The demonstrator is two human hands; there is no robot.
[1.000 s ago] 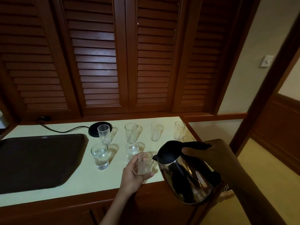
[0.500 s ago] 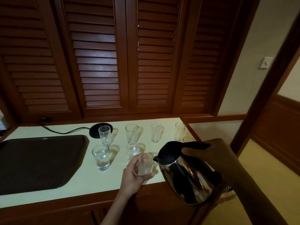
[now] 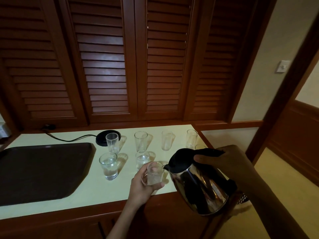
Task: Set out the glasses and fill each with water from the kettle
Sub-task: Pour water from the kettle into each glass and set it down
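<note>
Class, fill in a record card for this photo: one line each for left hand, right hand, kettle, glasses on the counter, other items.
Left hand: left hand holds a small clear drinking glass over the pale countertop.
Right hand: right hand grips the black handle of a shiny steel kettle.
Kettle: tilted, spout at the held glass's rim.
Counter glasses: four tall clear glasses behind; two short clear glasses in front, holding water.
Other items: dark rectangular tray; round black kettle base with cord.

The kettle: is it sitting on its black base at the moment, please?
No, the right hand holds the kettle tilted, away from the base.
</note>
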